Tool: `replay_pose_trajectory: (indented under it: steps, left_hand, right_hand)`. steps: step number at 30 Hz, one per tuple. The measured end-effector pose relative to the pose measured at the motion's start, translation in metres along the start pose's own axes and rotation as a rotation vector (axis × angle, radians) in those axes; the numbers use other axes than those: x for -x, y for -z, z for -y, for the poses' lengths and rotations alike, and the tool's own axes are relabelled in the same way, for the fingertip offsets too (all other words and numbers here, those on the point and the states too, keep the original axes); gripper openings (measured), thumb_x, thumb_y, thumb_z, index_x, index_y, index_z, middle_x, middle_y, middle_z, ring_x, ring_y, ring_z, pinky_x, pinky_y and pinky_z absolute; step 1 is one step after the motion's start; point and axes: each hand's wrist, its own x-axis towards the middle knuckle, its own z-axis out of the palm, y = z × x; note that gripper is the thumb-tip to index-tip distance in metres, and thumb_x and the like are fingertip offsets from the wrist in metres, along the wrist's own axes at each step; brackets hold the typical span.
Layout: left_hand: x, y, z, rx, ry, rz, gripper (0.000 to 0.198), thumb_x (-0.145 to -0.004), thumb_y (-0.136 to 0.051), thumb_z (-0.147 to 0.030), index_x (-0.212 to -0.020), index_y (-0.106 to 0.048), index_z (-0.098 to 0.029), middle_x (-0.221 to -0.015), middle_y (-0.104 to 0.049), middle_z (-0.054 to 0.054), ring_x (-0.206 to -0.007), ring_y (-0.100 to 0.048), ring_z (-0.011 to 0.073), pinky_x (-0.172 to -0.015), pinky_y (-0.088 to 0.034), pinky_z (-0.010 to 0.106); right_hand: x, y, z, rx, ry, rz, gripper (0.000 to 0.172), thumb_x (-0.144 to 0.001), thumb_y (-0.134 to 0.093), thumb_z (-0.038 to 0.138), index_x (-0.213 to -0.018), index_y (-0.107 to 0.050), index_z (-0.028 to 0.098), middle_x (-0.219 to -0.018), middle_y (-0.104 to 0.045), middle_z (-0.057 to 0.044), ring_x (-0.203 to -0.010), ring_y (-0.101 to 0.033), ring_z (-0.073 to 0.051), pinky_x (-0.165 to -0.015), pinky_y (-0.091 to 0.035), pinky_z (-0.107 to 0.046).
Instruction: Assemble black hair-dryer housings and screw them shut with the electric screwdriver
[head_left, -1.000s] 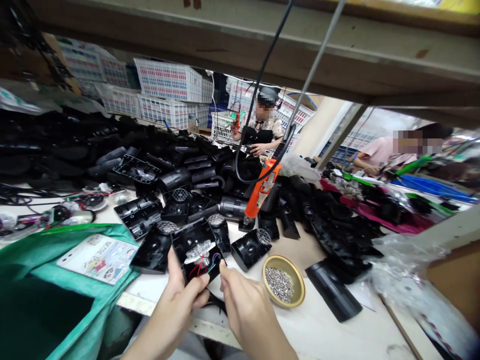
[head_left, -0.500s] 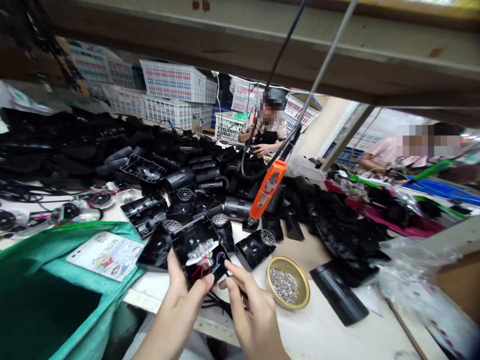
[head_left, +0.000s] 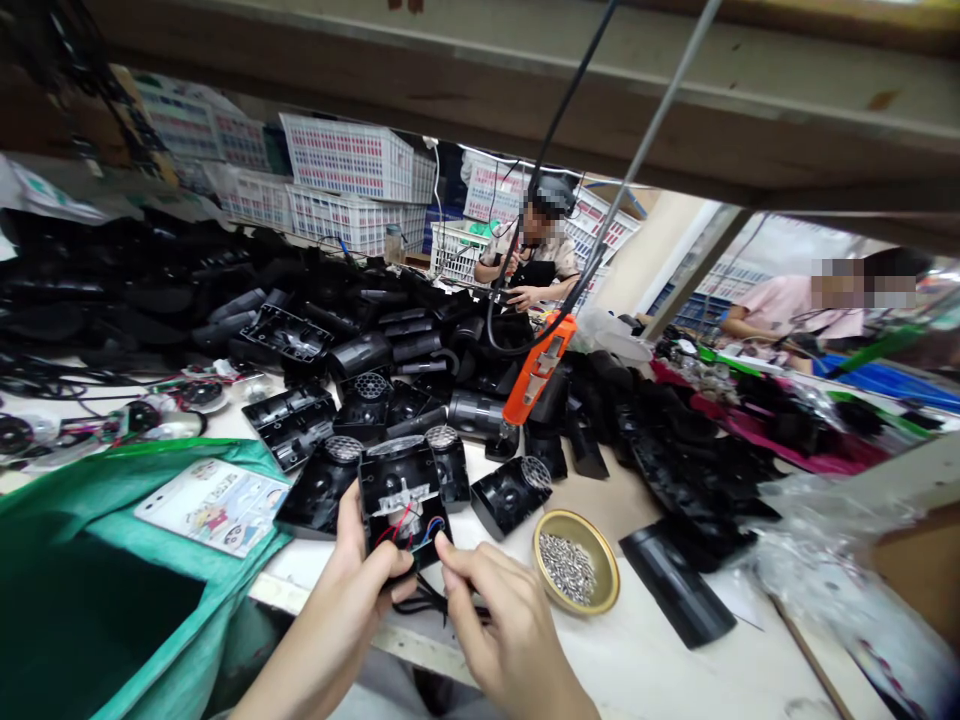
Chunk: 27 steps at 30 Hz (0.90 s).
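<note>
My left hand (head_left: 355,572) grips the lower left side of an open black plastic housing (head_left: 399,462), thumb across its near edge. Inside it sit a clear plastic part (head_left: 405,498) and thin red and blue wires (head_left: 433,526). At the housing's lower right corner is my right hand (head_left: 504,600), its index fingertip against the edge by the wires. Its fingers are curled close together, and what they pinch, if anything, is hidden. Black cables (head_left: 427,600) run below the housing, between both hands.
A brass-coloured bowl of small screws (head_left: 576,562) stands right of my hands. An orange electric screwdriver (head_left: 538,370) hangs behind them. Black housings (head_left: 315,490) are heaped across the bench. A green bag (head_left: 172,600) lies left, and a curved black cover (head_left: 679,585) right. Two people work beyond.
The housing has turned a little more upright, and my left hand has shifted slightly with it. My right fingertips have moved slightly left and down along its corner.
</note>
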Motion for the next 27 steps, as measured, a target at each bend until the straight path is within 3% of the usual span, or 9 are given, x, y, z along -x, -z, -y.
replay_pose_trajectory:
  steps: [3, 7, 9, 11, 13, 16, 19, 21, 27]
  left_hand:
    - [-0.004, 0.003, 0.0, -0.039, -0.024, 0.08, 0.094, -0.071, -0.068, -0.02, -0.154, -0.028, -0.037, -0.082, -0.063, -0.005, -0.059, -0.05, 0.0108, -0.052, -0.04, 0.018]
    - [-0.007, 0.004, -0.002, -0.02, -0.044, 0.093, 0.094, -0.074, -0.074, -0.032, -0.155, -0.025, -0.033, -0.092, -0.065, -0.001, -0.055, -0.049, 0.0103, -0.046, -0.036, 0.019]
    - [-0.006, 0.002, 0.0, -0.006, -0.051, 0.065, 0.087, -0.08, -0.076, -0.046, -0.154, -0.033, -0.033, -0.104, -0.067, 0.002, -0.063, -0.055, 0.0132, -0.049, -0.04, 0.021]
    - [-0.005, 0.0, 0.005, -0.022, -0.063, 0.029, 0.083, -0.083, -0.075, -0.054, -0.154, -0.037, -0.034, -0.121, -0.069, 0.006, -0.078, -0.064, 0.0189, -0.057, -0.046, 0.023]
    - [-0.006, -0.002, 0.011, -0.043, -0.092, -0.013, 0.084, -0.083, -0.075, -0.056, -0.155, -0.037, -0.033, -0.136, -0.067, 0.008, -0.099, -0.068, 0.0269, -0.069, -0.053, 0.028]
    - [-0.009, -0.003, 0.019, -0.054, -0.163, -0.05, 0.083, -0.083, -0.074, -0.056, -0.154, -0.04, -0.03, -0.145, -0.062, 0.008, -0.123, -0.063, 0.0349, -0.089, -0.055, 0.037]
    - [-0.011, -0.005, 0.02, -0.059, -0.237, -0.052, 0.08, -0.082, -0.073, -0.053, -0.151, -0.041, -0.029, -0.149, -0.059, 0.007, -0.138, -0.052, 0.0357, -0.11, -0.044, 0.041]
    - [-0.01, -0.006, 0.019, -0.083, -0.284, -0.04, 0.078, -0.083, -0.073, -0.051, -0.15, -0.041, -0.029, -0.15, -0.057, 0.007, -0.143, -0.047, 0.0357, -0.118, -0.034, 0.044]
    - [-0.005, -0.012, 0.019, -0.16, -0.365, -0.066, 0.068, -0.085, -0.07, -0.05, -0.144, -0.045, -0.027, -0.152, -0.054, 0.008, -0.148, -0.04, 0.0359, -0.121, -0.029, 0.043]
  right_hand:
    - [-0.002, 0.009, 0.004, -0.057, -0.073, 0.012, 0.021, -0.101, -0.054, 0.016, -0.113, -0.07, 0.021, -0.089, -0.073, -0.004, -0.08, -0.066, -0.019, -0.072, -0.052, -0.031]
    - [-0.003, 0.009, 0.003, -0.133, -0.181, -0.125, 0.02, -0.103, -0.052, 0.021, -0.109, -0.07, 0.025, -0.09, -0.07, -0.002, -0.085, -0.065, -0.018, -0.077, -0.051, -0.03]
    - [-0.004, 0.001, 0.002, -0.14, -0.284, -0.212, 0.021, -0.105, -0.052, 0.027, -0.119, -0.067, 0.026, -0.1, -0.071, -0.004, -0.091, -0.066, -0.018, -0.078, -0.053, -0.029]
    - [-0.005, -0.007, 0.001, -0.186, -0.397, -0.222, 0.033, -0.105, -0.053, 0.036, -0.136, -0.059, 0.027, -0.121, -0.069, -0.007, -0.106, -0.066, -0.02, -0.084, -0.056, -0.03]
    - [-0.007, -0.012, 0.001, -0.281, -0.457, -0.172, 0.047, -0.105, -0.052, 0.043, -0.15, -0.048, 0.027, -0.14, -0.063, -0.01, -0.123, -0.064, -0.021, -0.095, -0.056, -0.032]
    - [-0.013, -0.014, 0.006, -0.405, -0.471, -0.049, 0.057, -0.106, -0.05, 0.05, -0.157, -0.042, 0.026, -0.154, -0.056, -0.009, -0.138, -0.056, -0.023, -0.112, -0.05, -0.037]
    - [-0.022, -0.011, 0.011, -0.477, -0.448, 0.019, 0.052, -0.106, -0.051, 0.049, -0.154, -0.048, 0.028, -0.154, -0.057, -0.007, -0.143, -0.053, -0.025, -0.116, -0.047, -0.039]
    - [-0.027, -0.009, 0.014, -0.504, -0.433, 0.019, 0.046, -0.107, -0.049, 0.047, -0.149, -0.054, 0.029, -0.146, -0.064, -0.006, -0.137, -0.058, -0.024, -0.111, -0.051, -0.038]
    - [-0.028, -0.01, 0.012, -0.49, -0.458, 0.009, 0.039, -0.107, -0.047, 0.045, -0.14, -0.06, 0.028, -0.132, -0.07, -0.005, -0.125, -0.065, -0.023, -0.103, -0.054, -0.034]
